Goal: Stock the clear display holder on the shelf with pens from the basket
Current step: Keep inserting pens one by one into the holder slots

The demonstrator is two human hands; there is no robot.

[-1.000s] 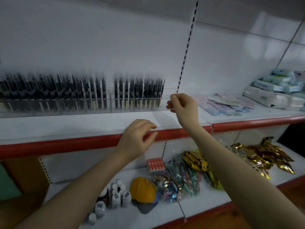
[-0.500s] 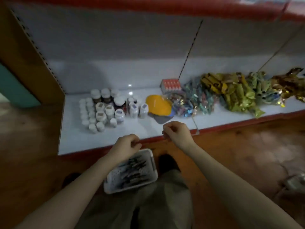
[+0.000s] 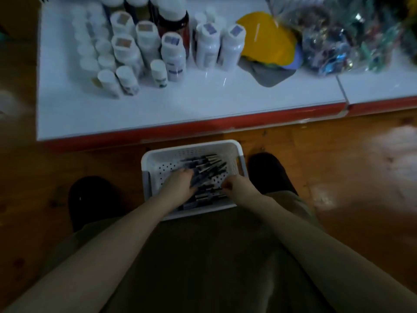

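A white perforated basket [image 3: 239, 154] stands on the wooden floor between my feet, with several dark pens [image 3: 206, 164] lying loose in it. My left hand [image 3: 178, 185] is down in the basket, its fingers curled round a bunch of pens that stick out toward the far right. My right hand [image 3: 238, 186] is at the basket's right side with curled fingers touching the pens near the front; whether it holds one is hidden. The clear display holder is out of view.
The low white shelf [image 3: 203, 105] with a red front edge lies just beyond the basket. On it stand several white bottles [image 3: 171, 55], a yellow cap [image 3: 268, 37] and bagged items [image 3: 334, 44]. My dark shoes [image 3: 268, 172] flank the basket.
The view dropped from the upper shelf with the pen holder to the floor. Both hands came down from shelf height into the basket, and the left hand closed on pens.
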